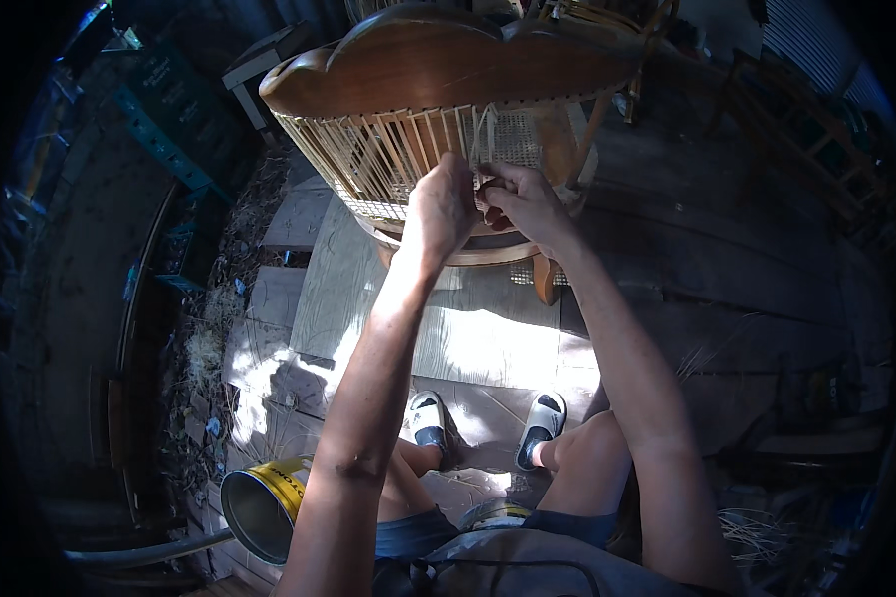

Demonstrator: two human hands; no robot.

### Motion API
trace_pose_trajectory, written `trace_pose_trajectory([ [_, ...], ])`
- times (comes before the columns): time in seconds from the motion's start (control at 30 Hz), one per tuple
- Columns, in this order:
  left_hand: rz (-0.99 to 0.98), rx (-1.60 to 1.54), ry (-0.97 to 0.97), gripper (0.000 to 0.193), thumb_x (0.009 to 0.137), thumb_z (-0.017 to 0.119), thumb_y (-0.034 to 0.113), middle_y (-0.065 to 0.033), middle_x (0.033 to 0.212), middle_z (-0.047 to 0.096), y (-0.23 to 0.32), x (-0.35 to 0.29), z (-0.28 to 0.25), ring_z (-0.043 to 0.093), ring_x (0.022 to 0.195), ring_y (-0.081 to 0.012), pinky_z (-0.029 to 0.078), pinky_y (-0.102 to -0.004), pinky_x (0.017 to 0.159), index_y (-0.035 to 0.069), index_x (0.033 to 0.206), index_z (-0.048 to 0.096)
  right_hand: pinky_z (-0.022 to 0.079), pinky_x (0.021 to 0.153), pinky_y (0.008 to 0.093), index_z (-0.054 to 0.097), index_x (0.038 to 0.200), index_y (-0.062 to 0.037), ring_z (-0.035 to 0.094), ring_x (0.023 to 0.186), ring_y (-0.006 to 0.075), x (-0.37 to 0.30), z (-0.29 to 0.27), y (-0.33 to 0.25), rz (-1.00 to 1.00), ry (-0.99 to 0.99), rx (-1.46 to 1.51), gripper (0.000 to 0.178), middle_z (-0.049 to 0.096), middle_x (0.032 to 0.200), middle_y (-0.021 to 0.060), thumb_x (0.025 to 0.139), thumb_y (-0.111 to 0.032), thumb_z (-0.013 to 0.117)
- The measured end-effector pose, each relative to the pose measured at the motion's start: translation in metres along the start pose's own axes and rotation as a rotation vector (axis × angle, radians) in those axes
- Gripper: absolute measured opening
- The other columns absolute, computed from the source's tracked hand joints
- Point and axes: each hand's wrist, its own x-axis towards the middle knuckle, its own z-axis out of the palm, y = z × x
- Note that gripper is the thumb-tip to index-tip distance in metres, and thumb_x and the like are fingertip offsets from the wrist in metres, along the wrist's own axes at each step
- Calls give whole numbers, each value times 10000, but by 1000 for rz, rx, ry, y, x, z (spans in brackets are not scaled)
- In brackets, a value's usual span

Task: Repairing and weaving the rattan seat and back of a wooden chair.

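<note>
A wooden chair (408, 62) stands before me, its scalloped brown top rail strung with pale cane strands (393, 134). The strands fan down to a woven band (368, 209) at the lower left of the back. My left hand (442, 207) is closed at the strands near the middle, its back toward me; what its fingers grip is hidden. Close by on the right, my right hand (528, 207) pinches at a thin cane strand, thumb and forefinger together. Loose strands hang from the rail just above both hands. Finer cane mesh (516, 134) shows behind.
A yellow can (269, 505) lies on its side at lower left, near a grey pipe (149, 550). Green crates (169, 119) stand at far left. A board (368, 289) lies under the chair. My sandalled feet (428, 423) rest on sunlit paving. More wooden chair frames (796, 129) stand at right.
</note>
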Motion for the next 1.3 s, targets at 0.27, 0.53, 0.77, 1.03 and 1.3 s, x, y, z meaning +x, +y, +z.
trace_pose_trajectory([
  [0.27, 89, 80, 29, 191, 816, 602, 141, -168, 728, 687, 22, 42, -75, 679, 625, -200, 542, -352, 618, 14, 924, 695, 485, 925, 390, 559, 1236, -59, 615, 1046, 278, -11, -24, -110, -857, 566, -1131, 433, 640, 1039, 117, 823, -137, 667],
  [0.53, -62, 68, 32, 316, 867, 651, 322, -140, 705, 672, 35, 44, -46, 656, 611, -222, 523, -345, 603, 9, 838, 685, 384, 1024, 450, 303, 1442, -32, 506, 1146, 370, 17, -22, -167, -1223, 80, -1342, 888, 527, 1238, 209, 703, -257, 740],
  [0.77, 205, 309, 209, 265, 822, 686, 305, -91, 682, 654, 25, 50, -47, 659, 608, -255, 517, -367, 549, 68, 713, 639, 360, 1041, 468, 282, 1453, -53, 455, 1218, 356, 14, -3, -185, -500, 139, -1573, 891, 505, 1276, 205, 717, -264, 738],
  [1.03, 364, 375, 236, 219, 822, 671, 253, -62, 659, 625, 25, 59, -47, 637, 586, -255, 505, -366, 503, 98, 680, 610, 335, 1060, 478, 292, 1450, -69, 438, 1243, 348, 20, -17, -158, -938, 172, -1401, 849, 488, 1302, 193, 743, -259, 723],
  [1.3, 494, 324, 241, 182, 791, 680, 153, -50, 632, 610, 24, 69, -51, 626, 559, -246, 496, -358, 488, 88, 644, 595, 297, 1079, 467, 311, 1439, -65, 417, 1246, 341, 16, -14, -157, -702, 197, -1460, 813, 475, 1306, 182, 751, -242, 706],
])
